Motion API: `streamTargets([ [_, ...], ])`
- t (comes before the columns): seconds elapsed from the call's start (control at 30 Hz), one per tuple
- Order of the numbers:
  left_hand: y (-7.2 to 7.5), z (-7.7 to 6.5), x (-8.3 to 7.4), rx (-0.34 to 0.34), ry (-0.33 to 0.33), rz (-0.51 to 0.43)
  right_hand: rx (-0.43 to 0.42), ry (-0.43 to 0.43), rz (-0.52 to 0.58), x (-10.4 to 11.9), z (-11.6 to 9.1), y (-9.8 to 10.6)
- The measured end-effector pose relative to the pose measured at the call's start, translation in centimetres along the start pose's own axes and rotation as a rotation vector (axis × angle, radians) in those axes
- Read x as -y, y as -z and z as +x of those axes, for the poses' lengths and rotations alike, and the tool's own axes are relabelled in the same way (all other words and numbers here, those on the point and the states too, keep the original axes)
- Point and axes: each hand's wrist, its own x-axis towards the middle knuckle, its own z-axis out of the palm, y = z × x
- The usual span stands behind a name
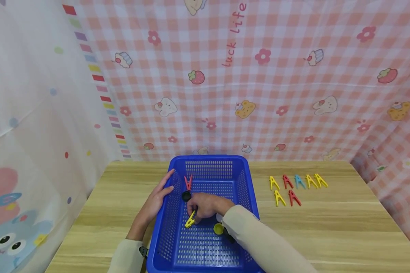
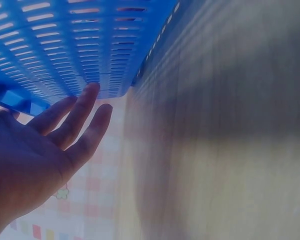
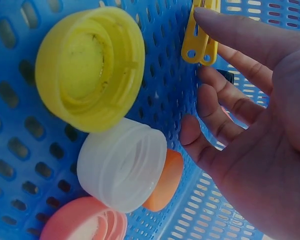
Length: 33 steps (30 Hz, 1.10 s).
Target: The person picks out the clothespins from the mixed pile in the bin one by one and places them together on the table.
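Inside a blue plastic basket [image 1: 184,161], my right hand [image 1: 206,204] pinches a yellow clothespin [image 1: 190,220]. The right wrist view has the thumb on this clothespin [image 3: 201,40], the other fingers bent behind and beside it. My left hand [image 1: 156,201] rests at the basket's left rim, its fingers extended along the slotted wall. A red clothespin [image 1: 188,182] lies in the far left of the basket, with a dark bottle cap [image 1: 186,196] just in front of it. Near the right hand are a yellow cap [image 3: 90,70], a white cap [image 3: 122,165], an orange cap [image 3: 165,182] and a pink cap [image 3: 85,220].
On the wooden table [image 1: 328,231], right of the basket, yellow clothespins [image 1: 274,183], red clothespins [image 1: 294,198] and a blue clothespin [image 1: 299,181] lie in two rows. A checked cloth [image 1: 225,125] hangs behind the table, and a white printed cloth [image 1: 37,113] at the left.
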Motion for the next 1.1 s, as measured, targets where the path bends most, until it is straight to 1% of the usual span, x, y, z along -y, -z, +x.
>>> streamTargets([
  [0.23, 0.0, -0.2, 0.2, 0.014, 0.010, -0.007, 0.012, -0.050, 0.056, 0.1, 0.0, 0.0],
  [0.47, 0.0, -0.3, 0.2, 0.006, 0.026, -0.003, 0.006, -0.054, 0.096, 0.0, -0.2, 0.1],
  [0.7, 0.1, -0.1, 0.0, 0.013, 0.010, -0.006, 0.017, -0.079, 0.109, 0.2, -0.2, 0.8],
  [0.9, 0.1, 0.0, -0.1, 0.016, 0.013, -0.020, 0.009, -0.070, 0.123, 0.4, -0.4, 1.2],
  [1.1, 0.1, -0.1, 0.0, 0.020, 0.025, -0.031, 0.006, -0.046, 0.176, 0.4, -0.7, 1.2],
])
